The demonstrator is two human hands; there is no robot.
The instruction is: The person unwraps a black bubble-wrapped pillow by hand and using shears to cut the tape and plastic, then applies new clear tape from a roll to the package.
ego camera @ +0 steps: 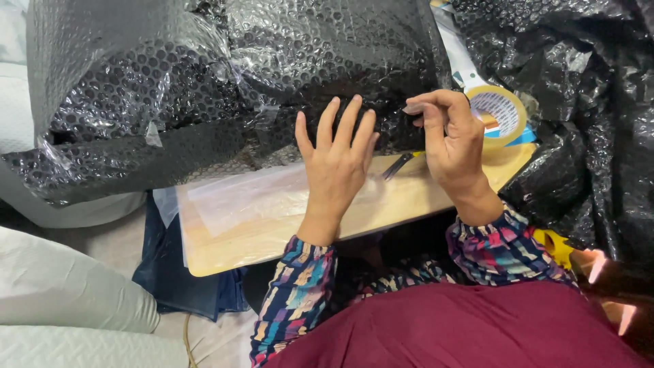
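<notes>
My left hand (337, 160) lies flat with fingers spread on the near edge of a large bundle wrapped in black bubble wrap (204, 82), pressing it against a light wooden board (225, 238). My right hand (451, 140) is beside it, fingers curled, pinching what looks like a strip of clear tape at the bundle's edge. A roll of clear tape (501, 112) sits just behind my right hand. A small cutter with a dark blade (398, 165) lies on the board between my hands.
More black bubble wrap (586, 102) is heaped at the right. A clear plastic sheet (238, 197) lies on the board. Dark blue cloth (177, 272) hangs under the board. White padded material (61, 286) lies at the lower left.
</notes>
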